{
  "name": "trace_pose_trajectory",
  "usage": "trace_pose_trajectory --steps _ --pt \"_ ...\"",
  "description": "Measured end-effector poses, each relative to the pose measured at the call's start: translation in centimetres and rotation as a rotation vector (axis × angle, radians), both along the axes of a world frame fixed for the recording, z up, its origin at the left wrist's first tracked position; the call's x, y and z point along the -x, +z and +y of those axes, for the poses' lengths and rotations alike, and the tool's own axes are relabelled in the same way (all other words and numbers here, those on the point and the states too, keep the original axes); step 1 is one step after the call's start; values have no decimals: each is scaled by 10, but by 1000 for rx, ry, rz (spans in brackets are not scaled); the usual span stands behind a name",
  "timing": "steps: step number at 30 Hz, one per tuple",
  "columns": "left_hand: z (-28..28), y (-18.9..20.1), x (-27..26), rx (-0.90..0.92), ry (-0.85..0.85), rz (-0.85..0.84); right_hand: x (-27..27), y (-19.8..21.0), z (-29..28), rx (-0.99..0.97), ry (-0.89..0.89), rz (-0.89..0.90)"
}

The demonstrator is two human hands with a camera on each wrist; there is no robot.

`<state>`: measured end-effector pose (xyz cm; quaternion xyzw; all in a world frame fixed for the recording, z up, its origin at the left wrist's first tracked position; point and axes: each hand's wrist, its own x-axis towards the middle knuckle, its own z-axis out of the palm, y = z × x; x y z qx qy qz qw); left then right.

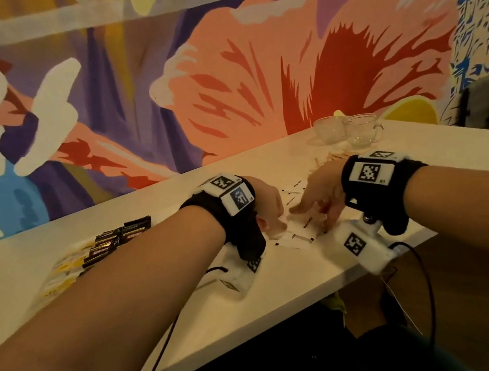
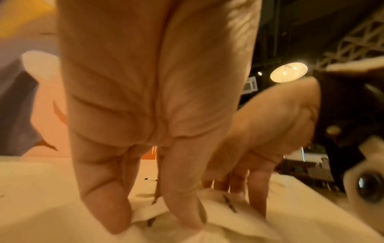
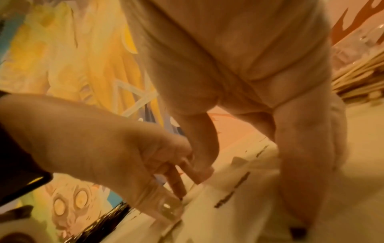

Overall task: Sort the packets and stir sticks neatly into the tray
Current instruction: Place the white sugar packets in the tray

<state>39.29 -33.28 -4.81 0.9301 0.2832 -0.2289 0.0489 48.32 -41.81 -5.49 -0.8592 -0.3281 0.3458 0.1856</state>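
Note:
Several white paper packets lie loose on the white table between my two hands. My left hand bends down over their left side, fingertips dug into the packets, and in the right wrist view the left hand pinches the packets' edge. My right hand has straight fingers pressing on the packets from the right. Wooden stir sticks lie in a loose heap behind the right hand. The tray at the left holds black packets and yellow ones.
Two clear glass cups stand at the back of the table beyond the stir sticks. A painted wall runs right behind the table. The table's front edge is close under my wrists, with cables hanging over it.

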Motion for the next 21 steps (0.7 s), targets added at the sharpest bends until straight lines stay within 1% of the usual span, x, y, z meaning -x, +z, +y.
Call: trace_pose_trajectory --steps 3,5,7,11,14,18,21 --pt "-1 -8 2 1 10 -25 12 -2 8 -30 21 -18" --pt "0 -12 4 1 28 -78 17 -4 10 -11 39 25" --pt "3 -15 6 -18 36 -116 19 -4 12 24 67 15" --pt "11 -19 5 -86 -7 -83 24 -6 20 34 88 -42" --pt "13 -20 5 -55 -16 -87 25 -10 23 32 126 -119" --pt "14 -23 6 -37 -29 -148 24 -11 26 28 182 -122" --pt "18 -30 6 -14 -2 -199 22 -14 29 -5 209 -156"
